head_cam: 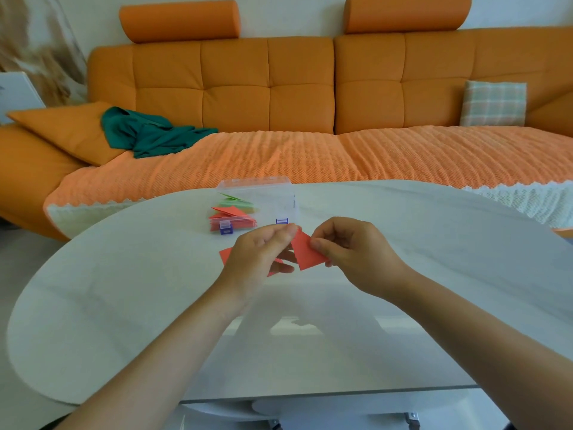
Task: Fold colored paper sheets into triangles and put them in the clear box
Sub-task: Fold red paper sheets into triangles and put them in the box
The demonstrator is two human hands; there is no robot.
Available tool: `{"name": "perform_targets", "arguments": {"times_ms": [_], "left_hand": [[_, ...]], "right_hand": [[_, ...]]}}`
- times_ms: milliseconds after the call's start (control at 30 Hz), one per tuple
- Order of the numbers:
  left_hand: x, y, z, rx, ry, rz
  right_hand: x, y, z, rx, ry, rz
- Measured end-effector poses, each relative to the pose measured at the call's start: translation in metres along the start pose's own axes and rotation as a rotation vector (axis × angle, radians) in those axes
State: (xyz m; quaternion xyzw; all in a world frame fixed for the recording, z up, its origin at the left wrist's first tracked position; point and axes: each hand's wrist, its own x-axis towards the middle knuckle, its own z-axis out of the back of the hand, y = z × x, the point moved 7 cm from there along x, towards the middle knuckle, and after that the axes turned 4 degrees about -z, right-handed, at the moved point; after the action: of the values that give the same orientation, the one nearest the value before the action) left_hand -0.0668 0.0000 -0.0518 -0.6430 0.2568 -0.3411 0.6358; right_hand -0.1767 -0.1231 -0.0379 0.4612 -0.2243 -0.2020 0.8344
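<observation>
Both my hands hold one red paper sheet (305, 251) a little above the white table (403, 290). My left hand (260, 259) pinches its top corner between thumb and forefinger. My right hand (356, 252) pinches its right edge. Under my left hand lies more red paper (225, 254) flat on the table, mostly hidden. Beyond the hands stands the clear box (263, 186) with purple latches, open at the top. Inside it lie red folded triangles (234, 212) and green folded triangles (237, 200).
The rounded white table runs wide to both sides and toward me. Behind it is an orange sofa (279, 88) with a knitted orange throw, a green cloth (148, 135) at the left and a checked cushion (494, 102) at the right.
</observation>
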Motion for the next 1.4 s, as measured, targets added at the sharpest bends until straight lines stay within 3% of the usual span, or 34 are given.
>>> {"name": "perform_targets", "arguments": {"times_ms": [167, 333, 667, 1033, 1267, 1400], "left_hand": [[0.0, 0.0, 0.004, 0.122, -0.095, -0.04], [0.0, 0.003, 0.005, 0.121, -0.114, -0.025], [0.0, -0.009, 0.002, 0.176, 0.03, -0.132], [0.003, -0.002, 0.008, 0.174, 0.081, -0.053], [0.007, 0.016, 0.008, 0.41, 0.044, -0.002], [0.005, 0.029, -0.001, 0.688, 0.14, -0.017]], "right_hand": [[-0.001, 0.002, 0.0, 0.033, -0.006, -0.003], [-0.001, -0.003, -0.001, 0.042, 0.026, -0.122], [0.0, -0.008, 0.0, 0.071, 0.175, -0.237], [-0.002, -0.013, 0.0, 0.048, 0.282, -0.258], [0.002, -0.028, -0.005, -0.096, 0.217, -0.28], [0.001, -0.041, -0.014, -0.359, 0.259, -0.281]]}}
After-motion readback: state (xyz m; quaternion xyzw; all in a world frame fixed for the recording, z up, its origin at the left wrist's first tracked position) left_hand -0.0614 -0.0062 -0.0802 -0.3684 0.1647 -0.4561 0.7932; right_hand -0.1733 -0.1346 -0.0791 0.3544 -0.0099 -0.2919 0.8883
